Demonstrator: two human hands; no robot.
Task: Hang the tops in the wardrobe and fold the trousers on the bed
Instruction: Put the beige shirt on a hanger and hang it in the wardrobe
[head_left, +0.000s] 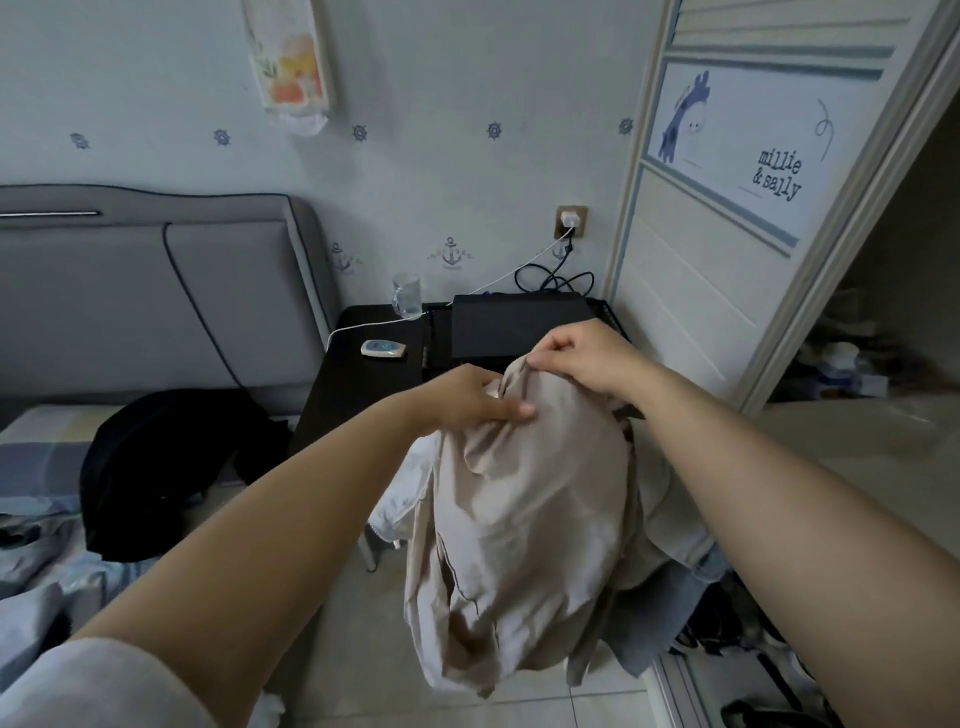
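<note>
While both arms reach to frame centre, the left hand (470, 397) and right hand (584, 358) pinch the beige garment (519, 519) at its top; it hangs above the floor, black clothing (166, 467) lying on the bed (36, 447) at left.

Dim, cool, diffuse daylight; soft shadows beneath the grey padded headboard (156, 291). Wide-angle distortion bowed the white louvred wardrobe door (727, 218). The open wardrobe interior was dark and slightly blurred.
</note>
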